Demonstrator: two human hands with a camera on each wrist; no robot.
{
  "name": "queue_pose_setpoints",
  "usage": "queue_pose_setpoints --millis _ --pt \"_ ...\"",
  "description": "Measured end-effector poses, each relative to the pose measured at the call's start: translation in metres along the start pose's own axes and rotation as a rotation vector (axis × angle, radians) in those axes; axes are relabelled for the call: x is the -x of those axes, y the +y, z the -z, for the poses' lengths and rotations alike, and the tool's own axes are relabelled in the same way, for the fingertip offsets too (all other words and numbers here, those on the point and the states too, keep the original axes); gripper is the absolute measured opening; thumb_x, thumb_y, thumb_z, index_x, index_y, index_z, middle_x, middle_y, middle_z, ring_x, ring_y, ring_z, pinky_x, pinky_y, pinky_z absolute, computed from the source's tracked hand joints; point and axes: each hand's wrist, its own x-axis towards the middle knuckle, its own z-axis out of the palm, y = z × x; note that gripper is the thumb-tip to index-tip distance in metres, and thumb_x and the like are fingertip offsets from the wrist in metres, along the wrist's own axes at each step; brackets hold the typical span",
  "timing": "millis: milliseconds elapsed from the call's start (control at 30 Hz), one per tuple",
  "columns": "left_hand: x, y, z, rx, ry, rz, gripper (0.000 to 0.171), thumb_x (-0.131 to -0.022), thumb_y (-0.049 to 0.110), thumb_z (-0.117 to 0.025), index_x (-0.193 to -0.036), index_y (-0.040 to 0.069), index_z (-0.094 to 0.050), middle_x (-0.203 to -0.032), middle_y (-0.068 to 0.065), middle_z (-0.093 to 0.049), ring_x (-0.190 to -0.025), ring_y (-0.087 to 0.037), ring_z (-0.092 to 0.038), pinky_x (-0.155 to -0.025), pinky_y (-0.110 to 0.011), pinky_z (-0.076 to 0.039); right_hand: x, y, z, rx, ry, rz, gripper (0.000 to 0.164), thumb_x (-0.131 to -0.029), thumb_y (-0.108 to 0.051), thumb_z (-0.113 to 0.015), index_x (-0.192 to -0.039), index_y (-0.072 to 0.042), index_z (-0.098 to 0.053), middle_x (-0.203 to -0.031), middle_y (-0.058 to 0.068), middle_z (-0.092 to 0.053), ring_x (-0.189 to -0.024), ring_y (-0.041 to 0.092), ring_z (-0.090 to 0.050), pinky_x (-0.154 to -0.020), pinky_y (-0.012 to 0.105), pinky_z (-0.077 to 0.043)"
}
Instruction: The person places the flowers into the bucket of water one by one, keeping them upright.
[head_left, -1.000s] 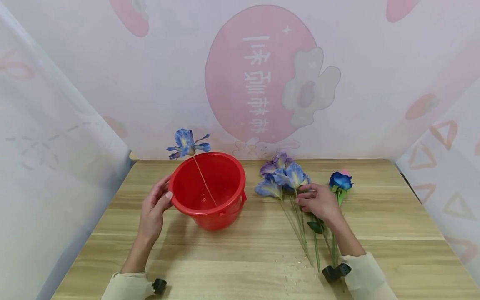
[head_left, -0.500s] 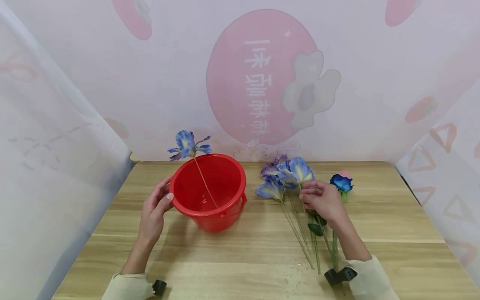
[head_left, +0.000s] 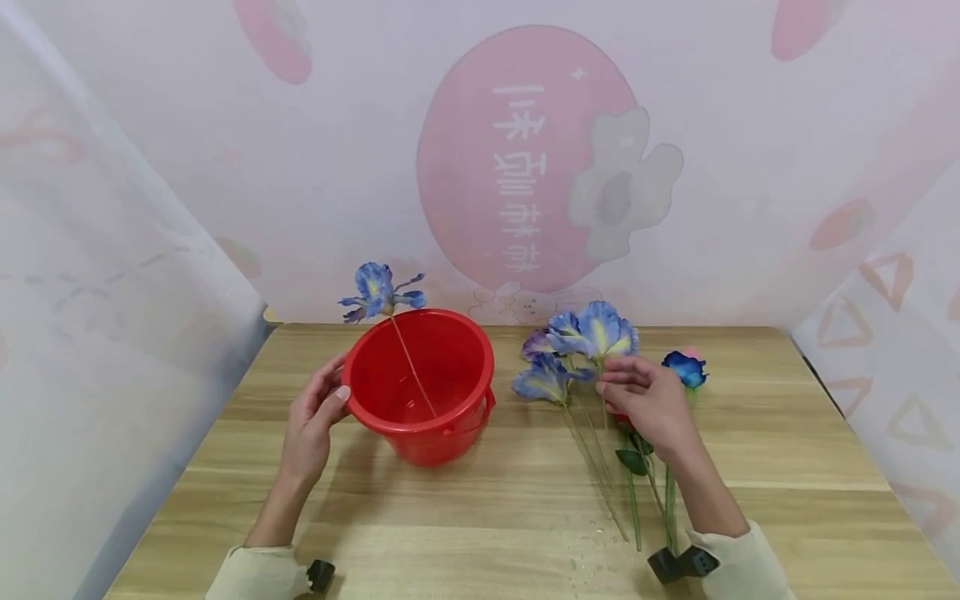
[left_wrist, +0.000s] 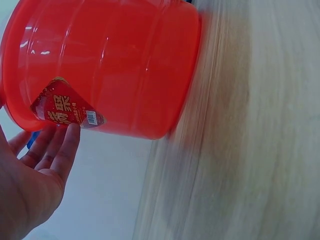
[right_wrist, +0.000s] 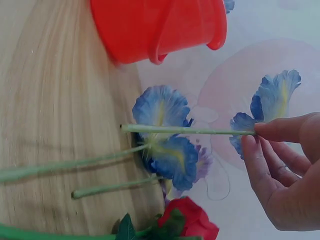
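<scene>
A red bucket [head_left: 420, 383] stands on the wooden table, with one blue iris [head_left: 375, 292] leaning out over its back left rim. My left hand [head_left: 311, 417] holds the bucket's left side, thumb on the rim and fingers along the outer wall by a diamond label [left_wrist: 65, 105]. Between thumb and fingertips, my right hand [head_left: 648, 404] pinches the stem of another blue iris [head_left: 596, 329]. In the right wrist view that stem [right_wrist: 190, 130] hangs raised above the table, its cut end free. More blue irises [head_left: 543, 379] and a purple one [head_left: 536, 344] lie just below.
Beneath and beside my right forearm lie a dark blue rose [head_left: 684, 368], a red rose [right_wrist: 190, 217] and green stems with leaves [head_left: 633, 461]. Water drops [head_left: 588, 542] dot the table's front. A printed cloth wall [head_left: 337, 150] rises behind the table.
My right hand has lifted the pinched iris up and slightly right, away from the other irises. My left hand and the bucket stay in place; the view tilts slightly.
</scene>
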Motion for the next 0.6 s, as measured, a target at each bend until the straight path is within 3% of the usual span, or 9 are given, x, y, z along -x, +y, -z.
queue_pose_setpoints --millis 400,600 --pt "0.0 0.001 -0.001 -0.004 -0.009 -0.003 0.048 -0.113 0.019 -0.05 -0.159 0.008 -0.05 -0.138 0.002 -0.067 -0.115 -0.011 -0.07 -0.088 -0.02 -0.063 -0.001 -0.026 -0.015 0.024 0.012 0.092 0.036 -0.1 -0.015 -0.077 -0.133 -0.005 -0.07 -0.126 0.018 -0.074 -0.103 0.009 -0.076 -0.083 0.026 -0.066" --pt "0.001 0.0 0.001 -0.009 -0.003 0.005 0.048 -0.113 0.019 -0.049 -0.159 0.008 -0.05 -0.137 0.001 -0.067 -0.114 -0.01 -0.07 -0.088 -0.02 -0.063 -0.01 -0.05 -0.026 -0.012 0.007 0.15 0.034 -0.1 -0.009 -0.075 -0.132 -0.002 -0.069 -0.127 0.027 -0.072 -0.101 0.015 -0.077 -0.082 0.029 -0.067"
